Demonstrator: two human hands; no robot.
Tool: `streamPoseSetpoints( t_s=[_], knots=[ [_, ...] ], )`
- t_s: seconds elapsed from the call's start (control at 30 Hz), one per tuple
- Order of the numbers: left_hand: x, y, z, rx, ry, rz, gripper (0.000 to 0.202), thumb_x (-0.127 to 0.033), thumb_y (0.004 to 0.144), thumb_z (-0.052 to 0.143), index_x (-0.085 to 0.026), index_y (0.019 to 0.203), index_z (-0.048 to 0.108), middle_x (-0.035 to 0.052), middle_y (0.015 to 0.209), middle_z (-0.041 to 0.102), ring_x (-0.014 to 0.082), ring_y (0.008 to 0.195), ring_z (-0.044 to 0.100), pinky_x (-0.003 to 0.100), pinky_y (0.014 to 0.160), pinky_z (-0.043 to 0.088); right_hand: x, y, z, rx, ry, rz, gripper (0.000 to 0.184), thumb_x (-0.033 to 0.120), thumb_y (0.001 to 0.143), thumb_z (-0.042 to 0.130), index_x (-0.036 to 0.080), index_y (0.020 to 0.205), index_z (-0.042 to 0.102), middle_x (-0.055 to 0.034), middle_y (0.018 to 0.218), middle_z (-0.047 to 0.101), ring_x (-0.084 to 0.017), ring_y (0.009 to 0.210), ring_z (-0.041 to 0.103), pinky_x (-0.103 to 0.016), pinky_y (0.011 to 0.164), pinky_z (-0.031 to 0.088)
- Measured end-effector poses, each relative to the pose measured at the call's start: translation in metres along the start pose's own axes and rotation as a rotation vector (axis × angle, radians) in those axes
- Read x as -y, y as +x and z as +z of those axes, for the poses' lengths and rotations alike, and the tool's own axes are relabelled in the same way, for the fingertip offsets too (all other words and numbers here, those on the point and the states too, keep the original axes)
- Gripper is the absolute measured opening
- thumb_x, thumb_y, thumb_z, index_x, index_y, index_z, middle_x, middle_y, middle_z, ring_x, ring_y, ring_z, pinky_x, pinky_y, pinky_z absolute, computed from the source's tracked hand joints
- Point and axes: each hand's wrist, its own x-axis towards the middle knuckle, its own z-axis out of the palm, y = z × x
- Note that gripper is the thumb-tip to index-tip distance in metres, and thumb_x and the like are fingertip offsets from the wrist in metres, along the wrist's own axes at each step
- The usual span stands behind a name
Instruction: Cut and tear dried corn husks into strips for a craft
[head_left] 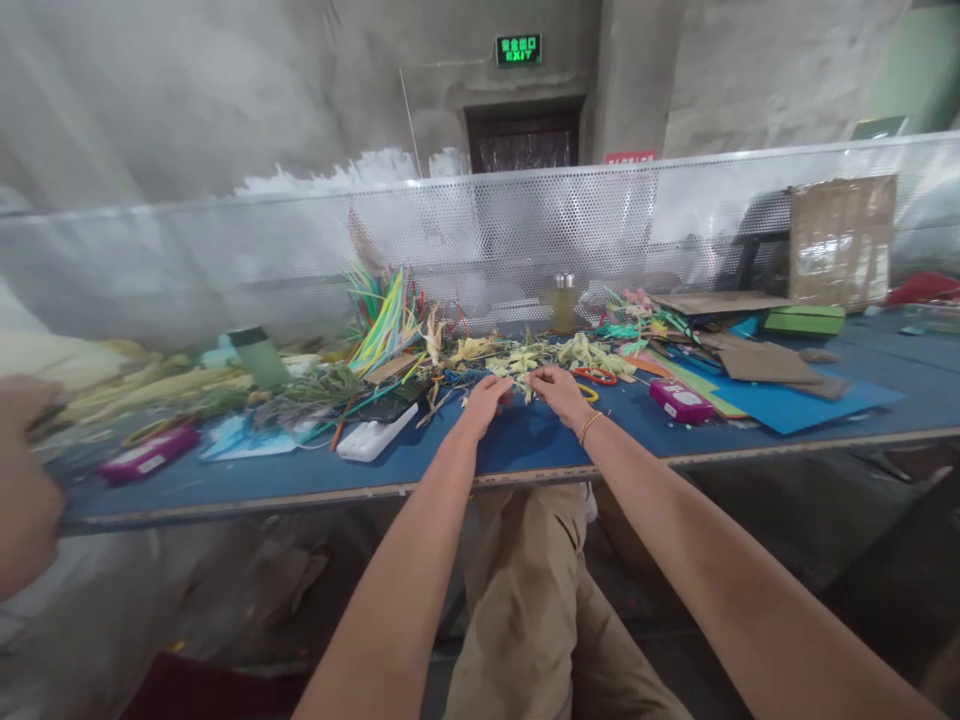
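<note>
My left hand (487,402) and my right hand (560,393) are close together just above the blue tabletop (517,450). The fingers of each are drawn into a pinch. Pale yellow-green strips (523,358) lie in a heap right behind the fingertips, and a bit of the same colour shows between the hands. What the fingers pinch is too small to make out. Beside my right hand are a red scissor-like handle loop (596,376) and a yellow one (589,394).
Left stand colourful pipe-cleaner-like stems (386,320), a white power bank (377,435), a green cup (257,357) and a purple pack (150,452). Right are another purple pack (680,400), blue sheets (802,395) and cardboard (765,360). A bottle (563,303) stands behind; another person's arm (26,490) is far left.
</note>
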Motion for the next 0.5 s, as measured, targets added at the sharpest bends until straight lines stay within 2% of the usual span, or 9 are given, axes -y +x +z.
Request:
streamPoseSetpoints(
  t_s=[0.1,0.27,0.37,0.5],
  knots=[
    [-0.0008,-0.0004,-0.0001,-0.005,-0.018,0.053,0.034,-0.045,0.065,0.069,-0.016,0.081,0.063,0.0019,0.071,0.062,0.0146,0.065,0.055,0.023,0.053,0.034,0.0023,-0.0032,0.0011,0.057,-0.052,-0.015,0.028,0.041,0.064,0.066,0.015,0.074,0.063,0.0034,0.059,0.053,-0.009,0.052,0.041,-0.023,0.052,0.033],
    [0.0058,0.0019,-0.0036,-0.009,0.102,0.133,0.027,-0.04,0.063,0.071,-0.014,0.069,0.067,0.0006,0.062,0.059,0.0127,0.06,0.049,0.025,0.058,0.035,0.0064,-0.0075,0.0023,0.121,-0.089,-0.003,0.031,0.043,0.063,0.067,0.014,0.074,0.064,0.0036,0.057,0.053,-0.008,0.051,0.04,-0.022,0.051,0.033],
    [0.0076,0.0027,-0.0032,0.018,0.099,0.082,0.025,-0.039,0.066,0.069,-0.015,0.069,0.066,0.0003,0.063,0.06,0.0133,0.062,0.05,0.026,0.059,0.035,0.0075,-0.0085,0.0021,0.122,-0.115,-0.007,0.029,0.042,0.064,0.065,0.014,0.073,0.063,0.0029,0.058,0.055,-0.009,0.051,0.042,-0.023,0.052,0.035],
    [0.0055,0.0016,-0.0001,0.101,-0.053,-0.022,0.022,-0.037,0.069,0.067,-0.016,0.073,0.064,0.0033,0.074,0.064,0.0166,0.075,0.056,0.026,0.062,0.037,0.0066,-0.0077,0.0,0.077,-0.249,-0.049,0.022,0.036,0.065,0.061,0.015,0.069,0.064,0.0007,0.061,0.058,-0.011,0.055,0.047,-0.023,0.054,0.036]
  ],
)
